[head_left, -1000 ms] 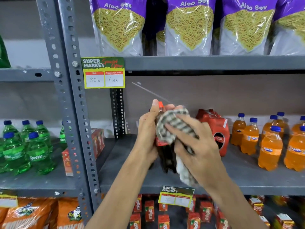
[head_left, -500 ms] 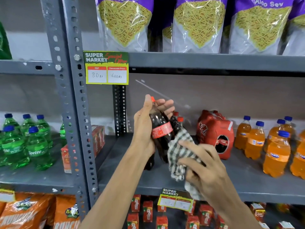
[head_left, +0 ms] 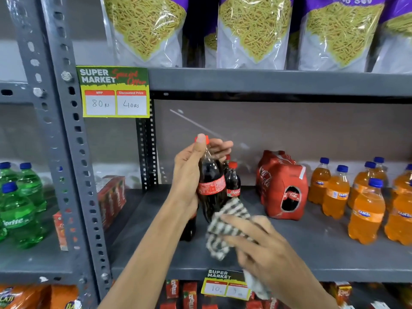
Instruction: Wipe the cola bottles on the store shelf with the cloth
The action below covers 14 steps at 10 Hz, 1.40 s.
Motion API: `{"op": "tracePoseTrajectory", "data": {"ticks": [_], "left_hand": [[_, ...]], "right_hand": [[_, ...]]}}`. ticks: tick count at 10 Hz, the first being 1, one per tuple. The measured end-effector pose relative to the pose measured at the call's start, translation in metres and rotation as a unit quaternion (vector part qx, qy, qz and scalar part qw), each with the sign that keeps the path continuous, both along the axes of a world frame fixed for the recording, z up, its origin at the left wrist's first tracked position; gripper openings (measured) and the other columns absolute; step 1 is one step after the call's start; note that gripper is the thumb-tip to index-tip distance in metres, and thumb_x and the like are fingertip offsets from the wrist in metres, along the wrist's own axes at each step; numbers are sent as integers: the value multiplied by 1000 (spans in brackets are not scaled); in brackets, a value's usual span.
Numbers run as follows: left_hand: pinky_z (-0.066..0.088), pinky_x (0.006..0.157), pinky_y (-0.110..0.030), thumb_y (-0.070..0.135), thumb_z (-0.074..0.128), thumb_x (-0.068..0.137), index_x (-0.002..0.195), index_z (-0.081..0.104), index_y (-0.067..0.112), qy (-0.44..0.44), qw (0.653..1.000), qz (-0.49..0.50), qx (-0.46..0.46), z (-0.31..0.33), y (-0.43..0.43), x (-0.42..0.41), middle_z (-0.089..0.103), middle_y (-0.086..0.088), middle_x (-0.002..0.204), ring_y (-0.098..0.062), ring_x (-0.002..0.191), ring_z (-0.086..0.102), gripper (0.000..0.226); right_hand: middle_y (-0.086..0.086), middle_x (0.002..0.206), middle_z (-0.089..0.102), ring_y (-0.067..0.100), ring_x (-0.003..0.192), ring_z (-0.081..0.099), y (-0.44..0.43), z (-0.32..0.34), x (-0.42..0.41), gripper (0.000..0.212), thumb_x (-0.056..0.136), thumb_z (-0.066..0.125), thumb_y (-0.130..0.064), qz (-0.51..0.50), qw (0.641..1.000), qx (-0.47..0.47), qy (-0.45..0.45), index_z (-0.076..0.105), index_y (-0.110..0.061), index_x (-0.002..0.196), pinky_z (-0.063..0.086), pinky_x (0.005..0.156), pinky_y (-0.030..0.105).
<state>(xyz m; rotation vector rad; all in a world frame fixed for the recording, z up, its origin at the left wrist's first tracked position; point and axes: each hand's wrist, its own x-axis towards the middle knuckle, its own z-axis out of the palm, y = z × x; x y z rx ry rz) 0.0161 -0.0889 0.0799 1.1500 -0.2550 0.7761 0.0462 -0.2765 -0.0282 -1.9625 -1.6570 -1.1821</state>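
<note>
— Two hands at work, one item: cola bottle [head_left: 210, 186], clear of the shelf [head_left: 312, 246], tilted slightly. Left hand [head_left: 189, 175] wrapped round its neck and shoulder, thumb up by the red cap.

— And the right hand [head_left: 265, 248]?

— Closed loosely on a checked cloth [head_left: 225, 226], which sits against the bottle's lower body, at five o'clock from the label. My advice, as a judgement only: keep the neck firmly pinched, wrap the cloth round the body and turn the bottle rather than scrub.

— Surroundings?

— More small cola bottles [head_left: 232, 181] stand just behind, at one o'clock — easily knocked over when this one goes back. Red cola multipack [head_left: 281, 186] at three o'clock; orange soda bottles [head_left: 365, 208] beyond it. Green soda bottles [head_left: 20, 208] at nine o'clock, past the upright post [head_left: 73, 152]. Snack bags [head_left: 254, 30] overhead, at twelve.
</note>
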Motion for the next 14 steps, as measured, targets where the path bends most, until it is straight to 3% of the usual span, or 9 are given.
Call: {"op": "tracePoseTrajectory", "data": {"ticks": [1,2,5,7,10,11,12,13,14], "left_hand": [[61,77,-29,43,57,85,87,71,3,-7,1000,-15,-4,-8,-1,5,81,-13,87,-25,86,77,42],[61,80,-32,43,57,87,82,75,8,8,1000,-15,9,-22,-4,15,80,-13,84,-26,84,78,39],[56,98,-33,41,57,93,103,73,0,107,987,25,121,-78,-11,59,81,-14,100,-26,100,77,46],[54,86,-20,40,56,92,105,72,-4,111,983,39,140,-85,-15,80,81,-16,99,-22,96,77,49],[53,93,-22,16,45,106,107,70,-9,100,976,46,190,-93,-19,83,77,-23,109,-23,104,75,35],[51,94,-20,22,45,106,110,72,-5,110,970,57,210,-93,-20,78,77,-17,114,-20,108,73,37],[47,106,-26,45,50,102,122,72,17,147,951,91,257,-94,-18,73,75,1,124,-12,122,66,41],[43,113,-31,47,51,101,139,58,24,155,936,120,291,-94,-18,61,66,6,137,-10,132,57,45],[30,118,-24,45,47,103,154,38,28,125,906,195,356,-81,-23,33,44,14,154,-1,142,40,55]], "right_hand": [[-16,139,50,1,102,39,-19,-6,21,28,92,52,-19,-49,996,39,60,73,-22,110,44,96,20],[-21,131,53,2,99,39,-35,-6,49,30,93,60,-8,-134,958,140,211,75,-24,114,31,97,6],[-7,131,67,21,108,55,-8,-16,95,37,94,65,-15,-206,915,98,334,67,-27,129,47,88,26],[1,127,63,25,116,51,13,-33,105,30,99,53,-20,-291,891,34,347,67,-23,125,49,91,32],[0,122,67,27,118,53,13,-32,96,32,99,50,-31,-349,877,21,329,64,-24,127,54,86,37],[-3,121,68,27,119,55,13,-29,93,32,99,48,-34,-365,873,9,323,64,-27,127,55,82,37],[-3,120,68,28,119,56,11,-22,87,32,99,48,-39,-363,866,-16,344,65,-30,124,56,82,40],[0,117,70,29,116,59,5,-13,81,34,98,48,-49,-360,865,-24,347,67,-29,119,54,87,41],[3,115,71,30,112,60,1,5,78,44,97,47,-57,-366,878,19,308,69,-25,117,52,91,42]]}}
